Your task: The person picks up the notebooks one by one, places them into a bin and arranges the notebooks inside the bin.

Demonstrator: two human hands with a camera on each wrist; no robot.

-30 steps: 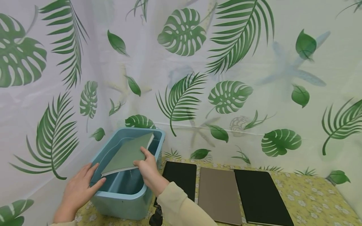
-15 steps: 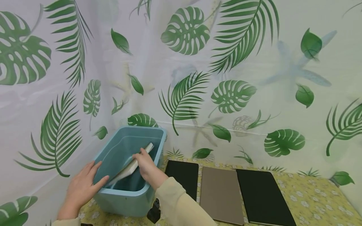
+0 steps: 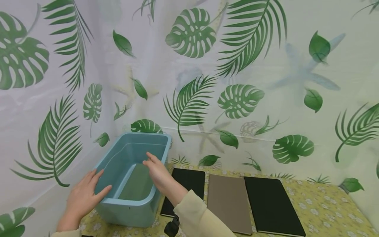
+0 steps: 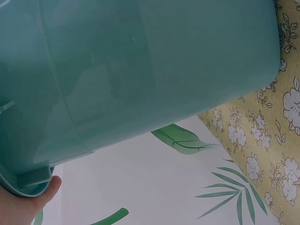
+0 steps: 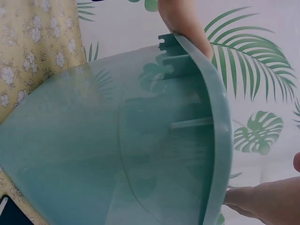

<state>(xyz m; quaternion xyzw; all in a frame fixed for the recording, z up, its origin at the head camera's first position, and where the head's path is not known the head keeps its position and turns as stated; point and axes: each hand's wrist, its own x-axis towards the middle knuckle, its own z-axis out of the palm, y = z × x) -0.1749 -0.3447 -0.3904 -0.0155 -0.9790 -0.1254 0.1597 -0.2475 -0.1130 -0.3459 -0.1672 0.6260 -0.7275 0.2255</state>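
Observation:
A light blue plastic bin (image 3: 127,215) stands at the left of the table. Inside it a green notebook (image 3: 137,184) lies low down, toward the right side, partly hidden by the bin's wall. My left hand (image 3: 83,196) rests on the near left corner of the rim, fingers spread loosely over the edge. Above the right part of the bin is my right hand (image 3: 160,174), its fingers extended and holding nothing. The right wrist view shows that hand (image 5: 262,201) beyond the bin's rim (image 5: 225,136).
Right of the bin lie a black notebook (image 3: 189,177), a brown notebook (image 3: 228,200) and another black notebook (image 3: 272,204), side by side on a yellow floral tablecloth (image 3: 328,207). A leaf-print sheet (image 3: 248,131) hangs behind and at the left.
The green notebook, earlier held by my right hand, tilted down into the bin and now lies inside. My right hand has let go of it. The left hand has stayed on the rim.

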